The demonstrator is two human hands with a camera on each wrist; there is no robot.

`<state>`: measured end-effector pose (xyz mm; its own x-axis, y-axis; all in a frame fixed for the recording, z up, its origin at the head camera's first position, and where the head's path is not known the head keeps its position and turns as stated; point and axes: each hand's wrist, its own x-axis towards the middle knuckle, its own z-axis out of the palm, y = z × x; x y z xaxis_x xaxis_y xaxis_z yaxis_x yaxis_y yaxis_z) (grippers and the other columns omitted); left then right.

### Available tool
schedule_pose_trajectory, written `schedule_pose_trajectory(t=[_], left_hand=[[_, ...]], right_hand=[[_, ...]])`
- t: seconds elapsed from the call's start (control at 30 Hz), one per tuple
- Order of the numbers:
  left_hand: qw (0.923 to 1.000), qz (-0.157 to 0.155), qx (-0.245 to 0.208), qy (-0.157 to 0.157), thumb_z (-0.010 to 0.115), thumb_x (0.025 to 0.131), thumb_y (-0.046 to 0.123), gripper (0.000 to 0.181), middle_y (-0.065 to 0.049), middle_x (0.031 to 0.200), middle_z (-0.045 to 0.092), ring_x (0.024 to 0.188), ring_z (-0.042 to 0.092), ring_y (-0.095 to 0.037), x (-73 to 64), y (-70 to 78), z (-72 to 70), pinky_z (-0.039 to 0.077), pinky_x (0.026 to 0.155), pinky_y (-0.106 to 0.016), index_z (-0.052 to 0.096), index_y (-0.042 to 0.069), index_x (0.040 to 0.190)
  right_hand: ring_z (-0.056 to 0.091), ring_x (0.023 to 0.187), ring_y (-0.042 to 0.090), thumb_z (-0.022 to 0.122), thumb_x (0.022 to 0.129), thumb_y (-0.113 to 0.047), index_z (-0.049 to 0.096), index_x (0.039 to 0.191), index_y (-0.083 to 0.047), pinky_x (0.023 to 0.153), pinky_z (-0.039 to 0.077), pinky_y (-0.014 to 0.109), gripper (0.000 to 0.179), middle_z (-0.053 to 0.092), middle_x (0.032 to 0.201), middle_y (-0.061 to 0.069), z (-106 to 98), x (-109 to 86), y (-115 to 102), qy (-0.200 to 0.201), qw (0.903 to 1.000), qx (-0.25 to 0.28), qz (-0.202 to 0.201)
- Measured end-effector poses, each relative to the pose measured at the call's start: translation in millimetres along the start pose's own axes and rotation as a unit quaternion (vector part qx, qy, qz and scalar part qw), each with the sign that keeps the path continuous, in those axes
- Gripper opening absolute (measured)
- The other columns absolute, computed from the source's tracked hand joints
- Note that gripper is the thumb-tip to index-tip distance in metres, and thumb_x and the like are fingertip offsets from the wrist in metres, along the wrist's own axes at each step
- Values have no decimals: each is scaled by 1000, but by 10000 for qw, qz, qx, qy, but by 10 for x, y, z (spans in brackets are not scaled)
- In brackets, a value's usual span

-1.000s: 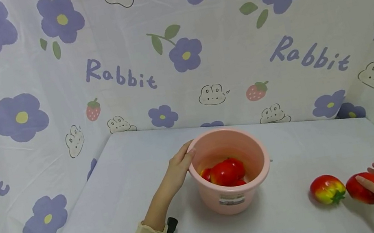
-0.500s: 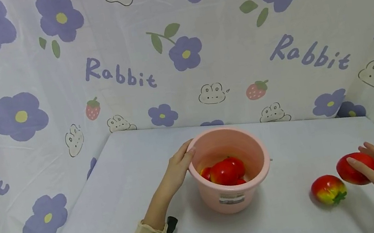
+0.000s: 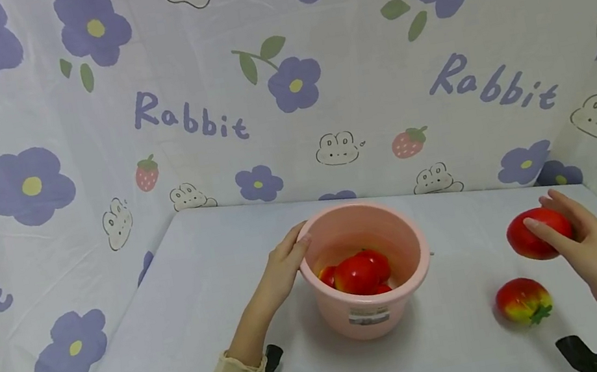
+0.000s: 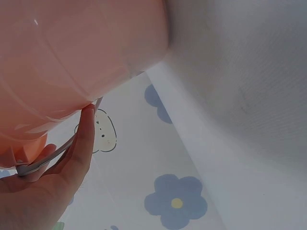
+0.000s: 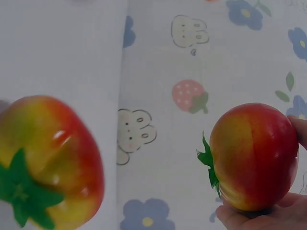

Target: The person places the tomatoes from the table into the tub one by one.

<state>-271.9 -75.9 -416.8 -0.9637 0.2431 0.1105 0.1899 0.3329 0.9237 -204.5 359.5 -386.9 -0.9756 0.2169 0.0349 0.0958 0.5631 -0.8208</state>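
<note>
My left hand [image 3: 282, 271] grips the rim of a pink bucket [image 3: 366, 326] on its left side, the thumb over the edge. In the left wrist view its fingers lie outside the wall beside the thin handle [image 4: 55, 155]. Several red tomatoes [image 3: 356, 276] lie inside the bucket. To the right, above the table, my right hand [image 3: 595, 245] holds a red tomato [image 3: 532, 236] between thumb and fingers; the right wrist view shows its yellowish end and green leaves. Below it another red-yellow tomato [image 3: 522, 300] rests on the table, green leaves facing the front.
The white table [image 3: 215, 252] meets a patterned cloth [image 3: 354, 91] at its back and sides. A black strap end [image 3: 273, 360] sticks out by the left wrist, and a black piece [image 3: 587, 355] by the right wrist.
My right hand has lifted its tomato off the table and carried it up and a little left, away from the other one. The left hand and bucket stay in place.
</note>
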Motion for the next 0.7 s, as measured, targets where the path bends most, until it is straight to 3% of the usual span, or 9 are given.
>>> schedule_pose_trajectory(t=[0.27,0.43,0.5,0.53,0.67,0.7], left_hand=[[10000,-8,16,-2,40,100,49,52,-2,150,49,135,50,-30,21,-25,4,48,103,-54,42,27,147],[10000,-41,7,13,40,100,49,51,-2,149,50,134,50,-30,22,-19,4,47,103,-55,43,28,147],[10000,-20,23,28,40,100,49,50,-2,149,50,135,50,-31,21,-13,3,46,104,-56,43,28,146],[10000,-5,40,27,40,101,49,51,-3,149,49,135,50,-31,20,-13,2,46,104,-56,43,28,146],[10000,-18,30,37,40,101,48,50,-3,150,49,136,49,-31,15,-7,4,46,104,-56,43,28,147],[10000,-25,27,32,40,101,47,50,-3,150,49,136,49,-31,14,-5,6,47,103,-56,43,27,147]], right_hand=[[27,137,43,56,97,-42,10,157,-36,69,46,3,76,23,163,8,69,45,-266,-20,9990,158,-418],[28,139,43,56,96,-44,11,156,-37,72,47,3,75,24,162,7,113,78,-455,-9,9985,269,-468],[27,142,43,56,96,-46,11,156,-39,84,54,15,76,24,163,5,142,91,-541,-35,9985,306,-463],[27,143,42,56,95,-46,11,156,-38,86,54,16,76,24,163,3,159,95,-584,-49,9984,324,-470],[25,145,41,55,95,-48,10,156,-37,101,50,40,77,23,163,1,242,112,-746,-119,9977,391,-537],[26,145,40,55,95,-47,10,156,-37,100,50,36,77,24,163,1,261,116,-783,-134,9974,430,-569]])
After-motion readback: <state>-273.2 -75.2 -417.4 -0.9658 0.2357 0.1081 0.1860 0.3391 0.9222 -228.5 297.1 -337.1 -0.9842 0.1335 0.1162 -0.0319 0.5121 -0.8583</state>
